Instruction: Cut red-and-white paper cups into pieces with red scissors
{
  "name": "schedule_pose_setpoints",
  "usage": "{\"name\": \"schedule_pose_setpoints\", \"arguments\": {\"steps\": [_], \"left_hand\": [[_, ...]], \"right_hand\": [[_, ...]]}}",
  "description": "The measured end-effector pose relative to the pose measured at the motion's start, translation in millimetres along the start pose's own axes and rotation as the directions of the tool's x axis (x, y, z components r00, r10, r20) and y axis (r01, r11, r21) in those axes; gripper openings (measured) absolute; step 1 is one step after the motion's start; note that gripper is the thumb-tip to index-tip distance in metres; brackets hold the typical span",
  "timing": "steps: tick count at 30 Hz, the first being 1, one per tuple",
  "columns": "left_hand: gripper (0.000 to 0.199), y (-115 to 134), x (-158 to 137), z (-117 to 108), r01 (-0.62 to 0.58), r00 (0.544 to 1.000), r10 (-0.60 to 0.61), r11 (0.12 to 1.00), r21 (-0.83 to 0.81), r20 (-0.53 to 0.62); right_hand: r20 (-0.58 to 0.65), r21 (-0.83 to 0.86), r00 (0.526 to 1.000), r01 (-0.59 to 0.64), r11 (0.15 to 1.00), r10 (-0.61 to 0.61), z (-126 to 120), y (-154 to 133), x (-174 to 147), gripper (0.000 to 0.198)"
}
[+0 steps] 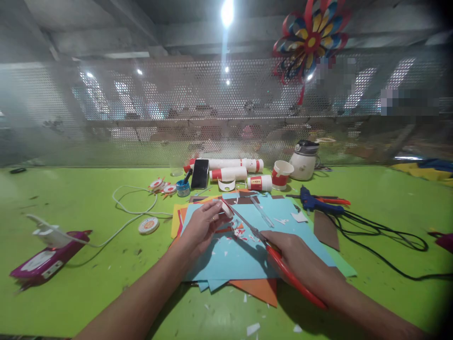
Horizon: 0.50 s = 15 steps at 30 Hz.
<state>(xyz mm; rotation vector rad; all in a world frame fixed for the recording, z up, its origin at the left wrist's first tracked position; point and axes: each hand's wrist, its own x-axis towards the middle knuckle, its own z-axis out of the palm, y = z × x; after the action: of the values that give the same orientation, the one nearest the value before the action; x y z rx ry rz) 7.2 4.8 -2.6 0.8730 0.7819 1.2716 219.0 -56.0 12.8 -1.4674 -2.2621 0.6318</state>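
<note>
- Pinching a curved, red-edged white piece in the fingertips of our left hand, we have it above the blue paper.
- Our right hand is closed around the red-handled scissors, whose tips reach the piece; whether the blades are parted we cannot tell.
- Below, red and white scraps lie on the blue paper, with a clear pen near them.
- Under that sheet we see orange paper sticking out toward us.
- Beyond the sheets are a phone, a blue jar, paper cups lying on their sides and one upright cup.
- To our right lies a blue glue gun; behind it stands a kettle.
- To our left, a purple power strip rests on the green table.
- Past the table we face a mesh screen.
</note>
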Motion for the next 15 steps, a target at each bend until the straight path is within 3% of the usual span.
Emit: {"name": "schedule_pose_setpoints", "arguments": {"steps": [5,15], "left_hand": [[0.021,0.5,-2.6,2.9,0.053,0.999,-0.053,0.999,0.013,-0.003],[0.021,0.9,-3.0,3.1,0.033,0.999,-0.033,0.999,0.019,0.012]], "right_hand": [[0.001,0.000,1.000,0.003,1.000,-0.003,-1.0,0.3,-0.6,0.018],[-0.021,-0.024,1.000,-0.006,1.000,0.006,-2.5,1.3,-1.2,0.021]]}}
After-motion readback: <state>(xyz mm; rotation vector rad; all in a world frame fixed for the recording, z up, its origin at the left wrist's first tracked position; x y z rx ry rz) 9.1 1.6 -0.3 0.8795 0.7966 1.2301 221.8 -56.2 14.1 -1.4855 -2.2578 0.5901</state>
